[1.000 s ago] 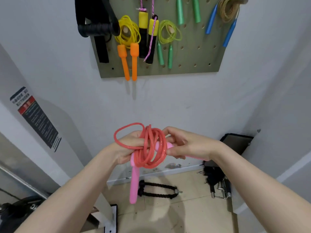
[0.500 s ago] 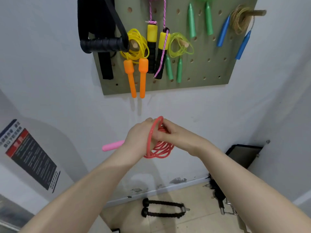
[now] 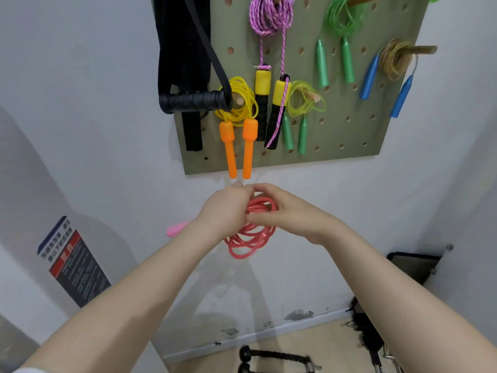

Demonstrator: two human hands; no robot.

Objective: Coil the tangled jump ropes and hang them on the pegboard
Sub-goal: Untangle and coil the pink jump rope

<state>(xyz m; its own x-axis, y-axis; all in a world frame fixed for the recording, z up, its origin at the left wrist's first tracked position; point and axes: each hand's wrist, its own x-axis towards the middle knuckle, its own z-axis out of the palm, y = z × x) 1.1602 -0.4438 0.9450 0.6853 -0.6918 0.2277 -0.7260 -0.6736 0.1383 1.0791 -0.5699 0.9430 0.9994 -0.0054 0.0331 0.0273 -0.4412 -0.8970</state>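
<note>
Both hands hold a coiled red jump rope (image 3: pixel 250 235) just below the olive pegboard (image 3: pixel 349 135). My left hand (image 3: pixel 224 211) grips the coil from the left, and one pink handle (image 3: pixel 176 228) sticks out to its left. From the right, my right hand (image 3: pixel 285 211) has its fingers curled round the upper loops. The second handle is hidden. The lower loops hang free under my hands. On the pegboard hang a yellow rope with orange handles (image 3: pixel 236 125), a pink braided rope (image 3: pixel 269 20) and two green ropes, one of them low in the middle (image 3: pixel 304 103).
A black strap with a foam grip (image 3: pixel 188 100) hangs at the pegboard's left edge. A blue-handled rope (image 3: pixel 395 60) hangs at the right. A warning sticker (image 3: pixel 72 262) is on the left wall. A black rope handle (image 3: pixel 274 358) and dark gear (image 3: pixel 371 337) lie on the floor.
My hands rose with the red rope toward the pegboard's lower edge. The loose loop was gathered into the coil, and the pink handle swung from hanging down to pointing left.
</note>
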